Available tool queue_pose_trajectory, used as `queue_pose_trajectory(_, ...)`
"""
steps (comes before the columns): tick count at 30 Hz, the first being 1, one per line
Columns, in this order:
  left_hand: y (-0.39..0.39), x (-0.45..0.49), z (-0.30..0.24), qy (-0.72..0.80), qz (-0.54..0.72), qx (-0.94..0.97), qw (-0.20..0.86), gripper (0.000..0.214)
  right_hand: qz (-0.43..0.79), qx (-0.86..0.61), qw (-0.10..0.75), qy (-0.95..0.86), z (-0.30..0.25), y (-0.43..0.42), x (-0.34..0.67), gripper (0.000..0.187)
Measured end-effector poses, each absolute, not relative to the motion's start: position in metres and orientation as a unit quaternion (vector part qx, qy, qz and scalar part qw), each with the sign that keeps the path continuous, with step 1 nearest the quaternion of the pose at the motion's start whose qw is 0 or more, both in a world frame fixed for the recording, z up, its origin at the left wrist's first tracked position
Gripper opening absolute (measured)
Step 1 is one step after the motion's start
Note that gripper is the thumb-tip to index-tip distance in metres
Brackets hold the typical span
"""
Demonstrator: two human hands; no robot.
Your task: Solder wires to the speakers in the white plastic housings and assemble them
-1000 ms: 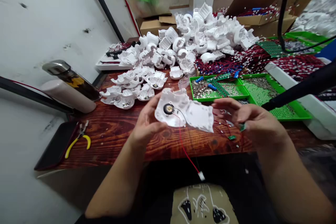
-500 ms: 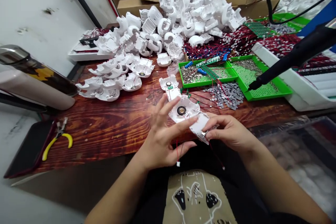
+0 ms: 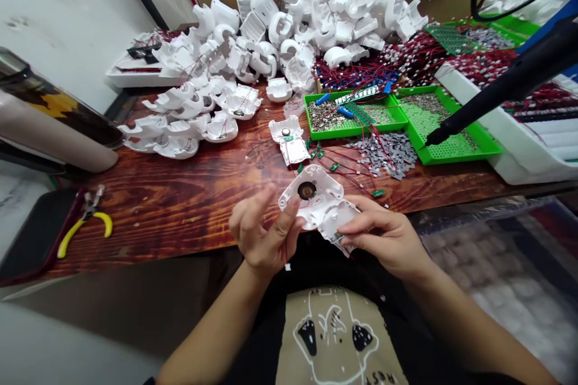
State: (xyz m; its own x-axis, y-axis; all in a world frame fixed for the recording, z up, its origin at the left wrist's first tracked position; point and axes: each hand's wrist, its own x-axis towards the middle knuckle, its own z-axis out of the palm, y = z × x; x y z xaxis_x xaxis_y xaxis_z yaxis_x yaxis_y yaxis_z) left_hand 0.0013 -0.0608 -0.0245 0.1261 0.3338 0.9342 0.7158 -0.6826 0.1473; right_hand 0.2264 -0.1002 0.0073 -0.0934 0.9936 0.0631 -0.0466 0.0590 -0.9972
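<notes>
A white plastic housing (image 3: 323,183) with a round black speaker (image 3: 307,190) is held over the table's front edge. My right hand (image 3: 388,234) pinches its smaller lower section (image 3: 336,216) between thumb and fingers; a small metal piece shows by the fingertips. At the housing's left side, my left hand (image 3: 262,231) has thumb and index finger drawn together on a thin red wire. Below those fingers hangs the wire's white connector (image 3: 288,266). The exact pinch point is partly hidden. Just beyond the housing lies another white part (image 3: 293,150) with a small round disc.
White shells (image 3: 289,30) are heaped at the back, more (image 3: 180,120) at left. Green trays (image 3: 356,131) hold small metal parts, near grey pieces (image 3: 388,153) and wired circuit boards (image 3: 334,166). A black pen-like tool (image 3: 492,90) juts in from the right. Yellow-handled pliers (image 3: 85,222) lie at left.
My left hand's spread fingers have drawn together beside the housing, at the red wire. The housing has come a little towards me and tilted, still in my right hand.
</notes>
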Motion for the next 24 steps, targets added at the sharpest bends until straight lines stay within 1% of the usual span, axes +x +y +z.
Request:
queue_pose_trajectory(2, -0.061, 0.001, -0.018, -0.353, -0.543, -0.740, 0.181, 0.052, 0.499, -0.450, 0.508, -0.539, 0.006, -0.102, 0.223, 0.008)
queue_pose_trajectory(5, -0.057, 0.000, 0.002, -0.370, -0.521, -0.761, 0.114, 0.056, 0.486, -0.452, 0.506, -0.551, 0.002, -0.104, 0.221, 0.006)
queue_pose_trajectory(6, -0.057, 0.000, 0.009, -0.373, -0.518, -0.762, 0.106, 0.056, 0.483, -0.452, 0.504, -0.555, 0.001, -0.105, 0.220, 0.006)
queue_pose_trajectory(9, -0.057, 0.002, 0.022, -0.343, -0.523, -0.772, 0.112, 0.056, 0.475, -0.454, 0.508, -0.557, -0.004, -0.106, 0.218, 0.007)
queue_pose_trajectory(13, -0.066, 0.002, 0.016, -0.293, -0.525, -0.796, 0.065, 0.058, 0.456, -0.472, 0.541, -0.527, -0.009, -0.109, 0.216, 0.017)
queue_pose_trajectory(16, -0.071, 0.002, 0.002, -0.351, -0.573, -0.741, 0.012, 0.051, 0.432, -0.477, 0.556, -0.527, -0.011, -0.111, 0.215, 0.023)
queue_pose_trajectory(17, -0.071, 0.002, -0.002, -0.377, -0.596, -0.708, -0.032, 0.045, 0.427, -0.475, 0.557, -0.530, -0.012, -0.111, 0.215, 0.024)
queue_pose_trajectory(18, -0.070, 0.003, -0.006, -0.394, -0.619, -0.671, -0.102, 0.037, 0.424, -0.474, 0.559, -0.532, -0.012, -0.112, 0.214, 0.024)
queue_pose_trajectory(21, -0.067, 0.010, -0.013, -0.384, -0.666, -0.514, -0.381, 0.013, 0.426, -0.473, 0.565, -0.525, -0.013, -0.111, 0.208, 0.025)
queue_pose_trajectory(22, -0.065, 0.014, -0.014, -0.374, -0.663, -0.455, -0.463, 0.011, 0.430, -0.473, 0.566, -0.521, -0.013, -0.111, 0.205, 0.025)
queue_pose_trajectory(24, -0.062, 0.021, -0.017, -0.360, -0.644, -0.370, -0.564, 0.022, 0.439, -0.468, 0.569, -0.514, -0.013, -0.110, 0.198, 0.022)
